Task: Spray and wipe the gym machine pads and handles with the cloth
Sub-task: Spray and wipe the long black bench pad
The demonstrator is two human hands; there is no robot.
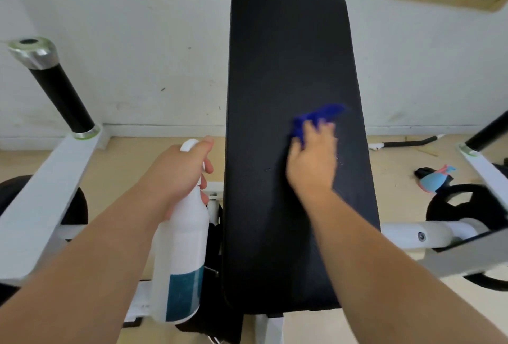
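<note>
A long black back pad (286, 55) of the gym machine fills the centre of the view. My right hand (312, 163) presses a blue cloth (316, 116) against the pad's right half; hand and cloth are blurred. A few small droplets glint on the pad just right of that hand. My left hand (181, 170) grips the neck of a white spray bottle (184, 255) with a teal label, held upright just left of the pad. A black handle (61, 96) with a chrome cap rises at the far left.
White frame arms (41, 192) run along both sides, with a second black handle (486, 132) at the right edge. A black weight plate (467, 206) sits at lower right. A blue and pink object (435, 178) lies on the floor. White wall behind.
</note>
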